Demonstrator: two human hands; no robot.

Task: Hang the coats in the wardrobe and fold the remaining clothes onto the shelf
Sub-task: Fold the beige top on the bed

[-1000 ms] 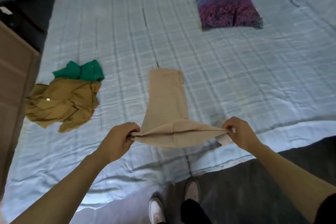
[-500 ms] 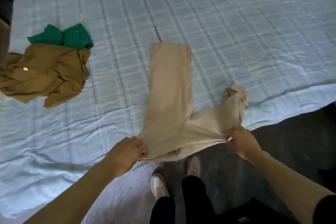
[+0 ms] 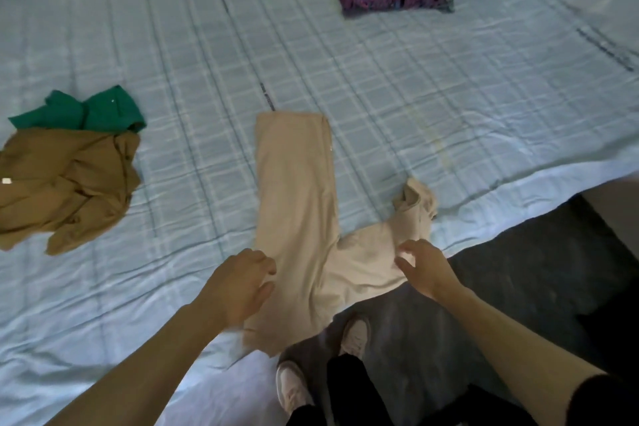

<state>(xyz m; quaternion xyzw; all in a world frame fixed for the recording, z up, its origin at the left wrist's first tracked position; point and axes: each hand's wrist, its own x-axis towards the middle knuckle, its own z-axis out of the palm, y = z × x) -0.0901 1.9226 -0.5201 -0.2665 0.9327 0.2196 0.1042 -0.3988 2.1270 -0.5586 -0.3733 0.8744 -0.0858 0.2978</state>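
Beige soft trousers lie L-shaped on checked bedsheet.

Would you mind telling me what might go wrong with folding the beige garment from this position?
The beige garment overhangs the edge of the bed near the shoes, so it may slide to the floor. Neither the left hand nor the right hand appears to grip it. Its right end lies bunched, so a fold made now would likely be uneven.
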